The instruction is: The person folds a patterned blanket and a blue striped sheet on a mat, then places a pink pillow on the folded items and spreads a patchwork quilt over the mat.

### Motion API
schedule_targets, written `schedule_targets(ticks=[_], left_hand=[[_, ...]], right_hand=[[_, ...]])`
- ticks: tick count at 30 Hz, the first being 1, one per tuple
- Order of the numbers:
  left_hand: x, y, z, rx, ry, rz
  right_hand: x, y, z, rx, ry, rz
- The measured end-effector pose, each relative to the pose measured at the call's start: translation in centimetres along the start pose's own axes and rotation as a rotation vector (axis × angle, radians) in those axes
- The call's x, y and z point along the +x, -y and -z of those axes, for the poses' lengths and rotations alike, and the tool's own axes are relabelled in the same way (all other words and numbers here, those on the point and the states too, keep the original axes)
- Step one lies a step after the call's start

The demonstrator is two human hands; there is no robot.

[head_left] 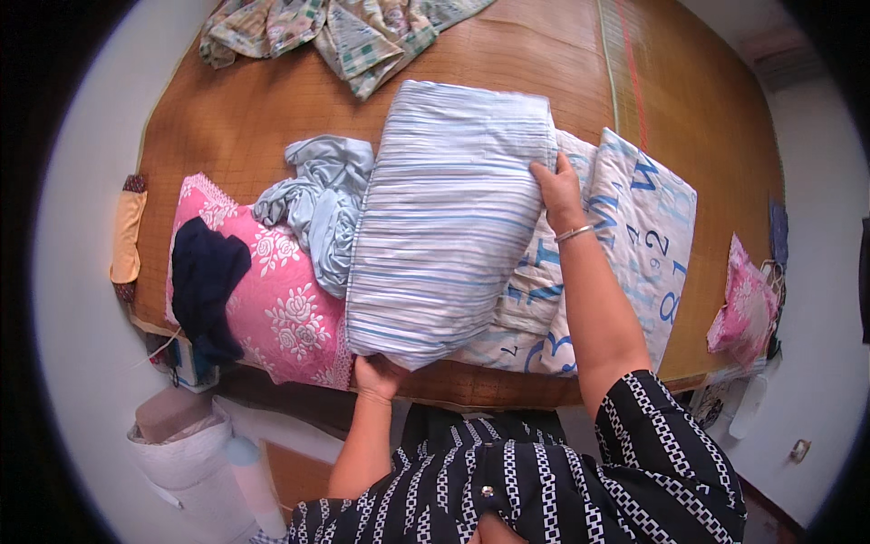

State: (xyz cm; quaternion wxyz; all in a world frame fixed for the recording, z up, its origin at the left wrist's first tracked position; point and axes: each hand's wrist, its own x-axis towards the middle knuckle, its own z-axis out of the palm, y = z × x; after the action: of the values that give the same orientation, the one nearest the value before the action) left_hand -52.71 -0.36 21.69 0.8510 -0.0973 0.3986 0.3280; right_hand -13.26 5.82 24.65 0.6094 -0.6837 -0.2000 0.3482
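A folded quilt (449, 218) with blue and white stripes is between my hands, tilted over the bed. My right hand (560, 192) grips its right edge with the fingers closed, and a bracelet circles that wrist. My left hand (381, 376) is closed on the near left corner, its fingertips hidden beneath the cloth. Under and to the right of the stripes lies a white quilt (648, 204) printed with blue letters and numerals. Whether the two are one piece I cannot tell. Light blue crumpled cloth (331, 195) touches the striped quilt's left side.
At the left, a pink pillow (281, 313) with white roses bears a dark navy cloth (207, 281). Patterned fabric (353, 36) lies at the far edge of the brown bed mat (263, 100). A pink floral item (743, 295) is at the right edge. A white bin-like container (195, 462) stands below left.
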Motion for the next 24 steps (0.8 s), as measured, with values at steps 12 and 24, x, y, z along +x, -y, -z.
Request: schedule_targets(ticks=[12,24], left_hand=[[-2.0,-4.2,1.0,0.696,-0.556,-0.409],[14.6,24.8,-19.4,1.465,0.228,0.126]], right_hand=[[-15.3,-5.5,5.6,-0.028,0.171,-0.509],[-36.6,-9.5,28.8,0.774,-0.610,-0.645]])
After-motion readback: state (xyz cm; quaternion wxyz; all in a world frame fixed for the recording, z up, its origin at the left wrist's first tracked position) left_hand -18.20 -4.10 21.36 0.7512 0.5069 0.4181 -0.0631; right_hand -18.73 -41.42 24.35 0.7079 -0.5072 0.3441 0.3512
